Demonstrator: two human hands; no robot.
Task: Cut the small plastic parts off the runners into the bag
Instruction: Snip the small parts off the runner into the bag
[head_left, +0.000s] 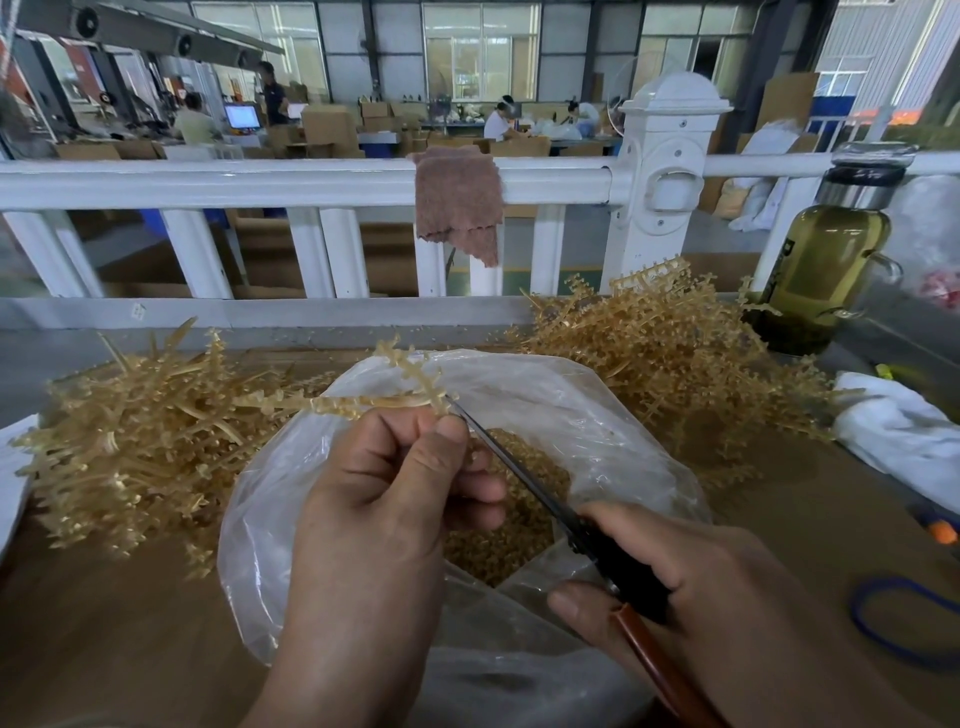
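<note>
The person's left hand (384, 499) is pinching a tan plastic runner (363, 402) between thumb and curled fingers and holding it level above the open mouth of a clear plastic bag (597, 415). One branch of the runner is sticking up and away from the hand, with small nubs still lining it.

The right hand (701, 587) is gripping a pair of scissors (587, 540) by the dark and reddish-brown handles, fingers wrapped around them. The thin blades are pointing up and to the left across the bag, and their tip is touching the runner just beside the left thumb. The blades are showing as one narrow line, so how far apart they stand cannot be told.

The bag is lying on a brown table (130, 623) right in front of the person, and a heap of small cut parts (514, 519) is sitting inside it, below the scissors.

A pile of tan runners (140, 431) is lying to the left of the bag, touching its edge, and a second heap of runners (665, 353) is rising behind the bag on the right.

A bottle (826, 260) of yellow-green liquid is standing upright at the far right of the table, beside a white railing (260, 182). A pinkish-brown cloth (457, 202) is hanging over the railing's top bar. A crumpled white sheet (898, 431) is lying on the right, and a blue loop (904, 623) is lying near the right hand.
</note>
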